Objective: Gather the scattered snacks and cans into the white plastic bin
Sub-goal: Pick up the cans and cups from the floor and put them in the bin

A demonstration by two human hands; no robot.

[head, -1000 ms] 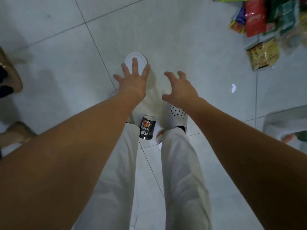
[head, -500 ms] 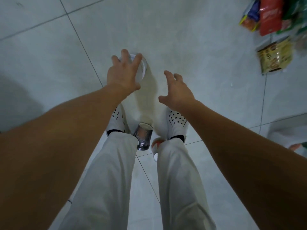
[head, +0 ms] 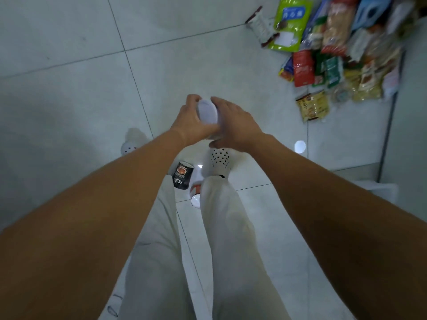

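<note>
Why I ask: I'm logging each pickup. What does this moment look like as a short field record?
held: white-topped can, between both hands
left hand: grips the can's left side
right hand: grips its right side
floor, between feet: black can, lying down
floor, far right: snack packets, piled

One view: your head cam, aimed fwd and steeply down at the tiled floor [head: 69, 112]. Black can [head: 183, 175] sits approx mid-frame, between your shoes [head: 219, 158]. Left forearm [head: 92, 215] and right forearm [head: 335, 204] enter below it, huge, v. close to lens. Snack pile [head: 335, 54] lies up-right of can, farther off.
</note>
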